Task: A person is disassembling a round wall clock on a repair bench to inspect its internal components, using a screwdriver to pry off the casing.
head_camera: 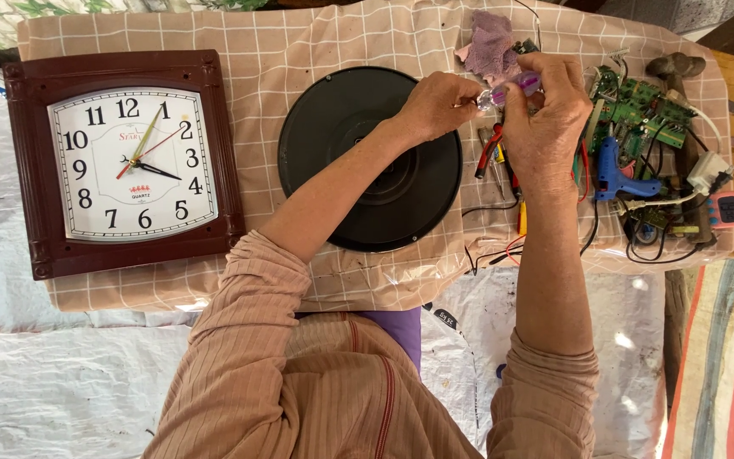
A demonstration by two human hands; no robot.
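Sleeves: striped tan sleeves point(239, 374) fill the bottom of the view, both forearms reaching up over the table.
Tool: a small purple-handled tool point(516, 85) with a clear, shiny tip is held above the cloth, between the two hands.
Right hand: right hand point(544, 127) grips the purple handle, fingers curled around it.
Left hand: left hand point(439, 106) pinches the shiny tip end, thumb and fingertips closed on it.
Disc: a round black disc point(358, 161) lies flat just below the left hand, untouched.
Progress: judging by this, work is at a tool-handling stage; the disc shows no sign of being opened, and nothing small lies on it.
Clock: a brown-framed wall clock point(121, 161) lies face up, well apart on the left.
Rag: a purple rag point(490, 42) sits just above the hands.
Clutter: green circuit boards point(639, 115), a blue glue gun point(613, 170), red pliers point(488, 153) and wires crowd the right side.
Cloth: a checked pink cloth point(299, 42) covers the table.
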